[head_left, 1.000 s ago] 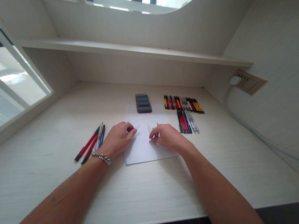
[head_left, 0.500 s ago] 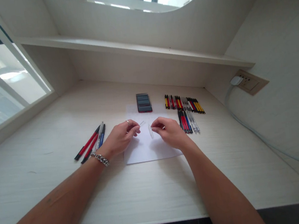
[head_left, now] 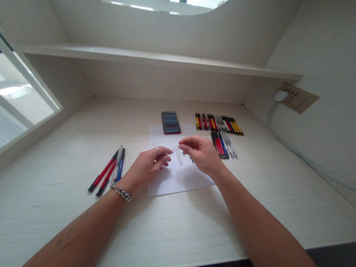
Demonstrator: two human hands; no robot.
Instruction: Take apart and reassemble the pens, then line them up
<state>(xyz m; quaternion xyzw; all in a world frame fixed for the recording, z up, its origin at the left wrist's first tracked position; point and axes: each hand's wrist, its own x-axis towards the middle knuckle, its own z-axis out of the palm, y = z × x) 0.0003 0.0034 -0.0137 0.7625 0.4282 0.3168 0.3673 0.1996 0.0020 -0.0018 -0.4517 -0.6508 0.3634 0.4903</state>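
Observation:
Above the white sheet of paper (head_left: 171, 182), my left hand (head_left: 151, 165) pinches a thin clear piece (head_left: 174, 150) shaped like a slim tube. Its outer end meets the fingertips of my right hand (head_left: 202, 154), which are pressed together around something too small to name. A clear pen barrel (head_left: 179, 157) shows upright in the picture just below the fingertips; whether it lies on the paper I cannot tell. Partly hidden under my right hand is a small dark piece (head_left: 192, 160).
Two red pens, a clear one and a blue pen (head_left: 121, 163) lie left of my left hand. Several pens (head_left: 219, 124) are lined up in two rows at the right. A phone (head_left: 170, 122) is behind the paper. A cable (head_left: 301, 157) runs along the right wall.
My hands have come together, the left moving right with the thin clear piece. My right fingertips have shifted up, off the clear barrel's side. The small dark piece has come into sight.

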